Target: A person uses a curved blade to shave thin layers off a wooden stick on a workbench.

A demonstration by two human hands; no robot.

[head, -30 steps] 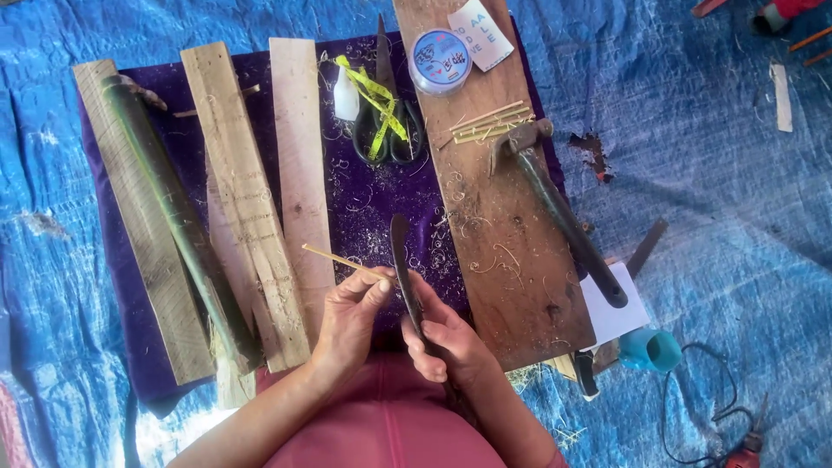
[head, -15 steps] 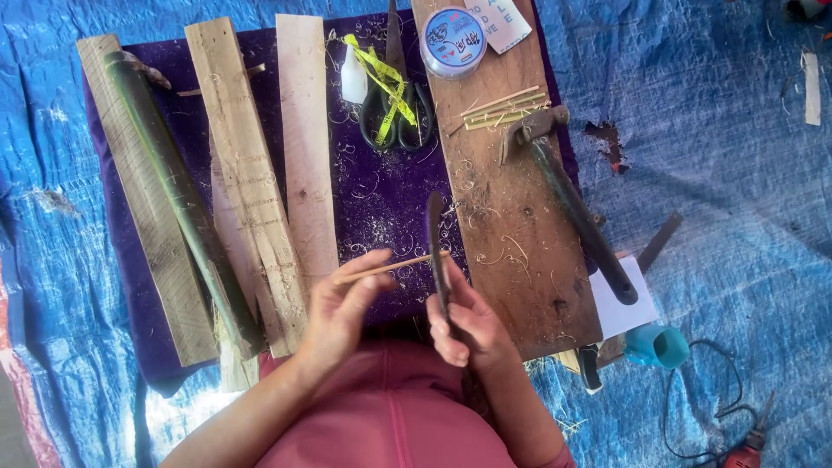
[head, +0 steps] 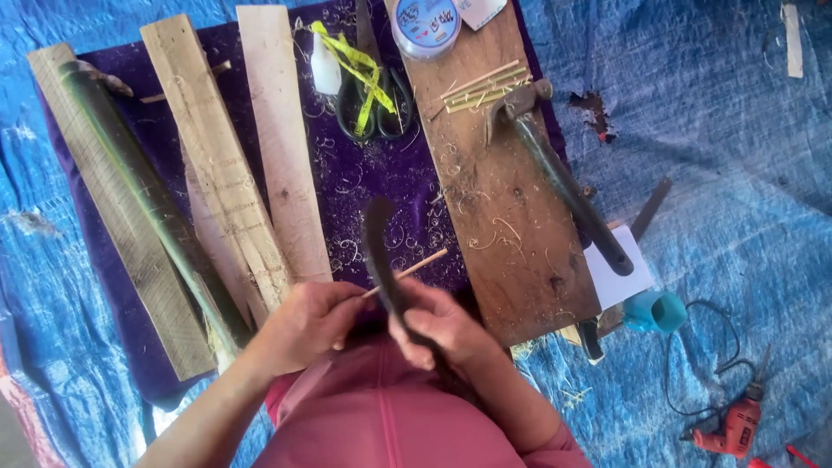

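Close in, the left hand (head: 303, 325) is pinching the near end of a thin bamboo stick (head: 407, 269), fingers closed around it; the right hand (head: 438, 325) is gripping the handle of a dark curved knife (head: 381, 251), blade pointing away and crossing the stick. Compared with a second ago, the blade is now sitting higher and nearer the middle of the purple cloth (head: 407, 173), and the stick is angling up to the right, so the shaving stroke is likely running along the stick. Fresh curls are lying on the cloth and on the brown board (head: 503, 217) just right of the blade; that board edge is crowding the stick tip. Left, a pale plank (head: 277, 139) is lying near. Farther out, scissors (head: 373, 104), a hammer (head: 555, 173) and a round spool (head: 425, 22) are resting; blue tarp (head: 728, 130) beyond is offering room.
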